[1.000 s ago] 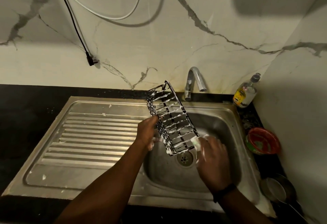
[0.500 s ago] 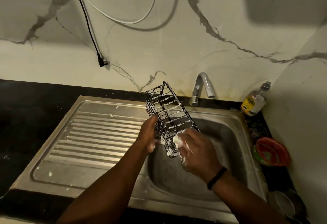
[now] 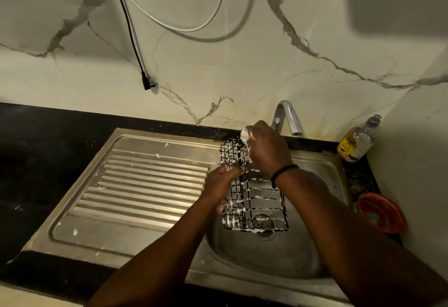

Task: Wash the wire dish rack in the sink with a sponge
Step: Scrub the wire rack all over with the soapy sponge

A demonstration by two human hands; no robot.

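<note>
Over the sink (image 3: 322, 253), the left hand (image 3: 219, 183) grips the foam-coated rack (image 3: 254, 200) while the right hand (image 3: 268, 149), clutching the sponge (image 3: 244, 135), has shifted from near end to far end (scrubbing evidently progressing).

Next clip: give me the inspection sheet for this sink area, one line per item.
Surface: stainless steel sink with ribbed drainboard, foam flecks on it; black countertop.
Job's things: black wire dish rack, foam-coated, held over the basin; white sponge at its far end.
Clutter: clear soap bottle, red bowl.
Grippers: left hand grips the rack's side; right hand holds the sponge.
Cables: black plug lead and white cable hang unplugged.
Surroundings: marble-look wall, chrome tap.
</note>
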